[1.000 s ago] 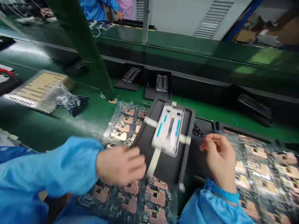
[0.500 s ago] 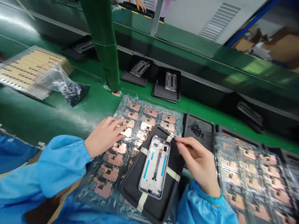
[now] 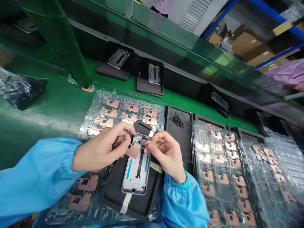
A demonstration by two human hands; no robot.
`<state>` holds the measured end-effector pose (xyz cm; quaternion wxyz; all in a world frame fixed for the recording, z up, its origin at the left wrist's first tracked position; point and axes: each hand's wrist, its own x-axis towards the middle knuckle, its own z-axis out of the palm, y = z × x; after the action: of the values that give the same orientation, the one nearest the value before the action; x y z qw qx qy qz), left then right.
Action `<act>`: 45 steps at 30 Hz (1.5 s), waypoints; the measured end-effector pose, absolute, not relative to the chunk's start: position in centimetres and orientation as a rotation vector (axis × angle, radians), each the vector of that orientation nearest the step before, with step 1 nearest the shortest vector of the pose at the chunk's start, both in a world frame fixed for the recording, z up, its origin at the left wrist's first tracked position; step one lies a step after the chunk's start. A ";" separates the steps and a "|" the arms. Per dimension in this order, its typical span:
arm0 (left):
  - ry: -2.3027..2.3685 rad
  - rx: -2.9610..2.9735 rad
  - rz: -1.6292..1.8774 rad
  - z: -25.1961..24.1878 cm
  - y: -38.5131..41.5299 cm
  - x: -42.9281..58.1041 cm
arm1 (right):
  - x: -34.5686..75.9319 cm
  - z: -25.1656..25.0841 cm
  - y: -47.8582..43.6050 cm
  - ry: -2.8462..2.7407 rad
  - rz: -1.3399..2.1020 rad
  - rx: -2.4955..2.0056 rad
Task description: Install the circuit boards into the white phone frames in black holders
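- Copper-faced board [image 3: 133, 150]: held just over top end of phone frame [image 3: 136, 172], at middle of near edge of green worktop [image 3: 59, 104].
- Left hand [image 3: 99, 153]: fingertips clamped on left side of copper-faced board.
- Right hand [image 3: 166, 152]: thumb and forefinger pinched on its right edge.
- Phone frame: flat on black pad [image 3: 118, 193], resting over clear tray [image 3: 95, 104] of similar boards.
- Screw tray [image 3: 180, 142]: just right of black pad.

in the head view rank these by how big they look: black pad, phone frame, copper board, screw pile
1. black pad
2. phone frame
3. copper board and screw pile: look about alike, and the pile lies farther from the camera, so not ranked.
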<state>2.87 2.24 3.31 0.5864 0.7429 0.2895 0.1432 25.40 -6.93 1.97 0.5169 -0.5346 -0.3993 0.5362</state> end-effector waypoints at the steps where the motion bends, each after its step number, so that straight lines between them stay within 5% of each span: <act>1: 0.657 1.741 0.341 3.2 2.1 3.6 | 25.3 2.0 -7.0 -0.959 1.298 -1.288; 19: 0.603 1.830 0.212 1.8 2.1 4.1 | 24.8 2.0 -7.3 -1.249 1.300 -1.416; 39: 0.484 1.738 0.219 2.3 2.3 3.7 | 25.3 2.7 -7.6 -0.838 1.798 -1.287; 45: 0.464 1.751 0.201 1.9 2.1 3.5 | 24.3 2.6 -7.7 -1.060 1.636 -1.389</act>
<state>3.49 2.11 1.88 0.6126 0.7594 0.2011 0.0870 24.33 -7.74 2.63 0.3653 -0.5403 -0.4120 0.6363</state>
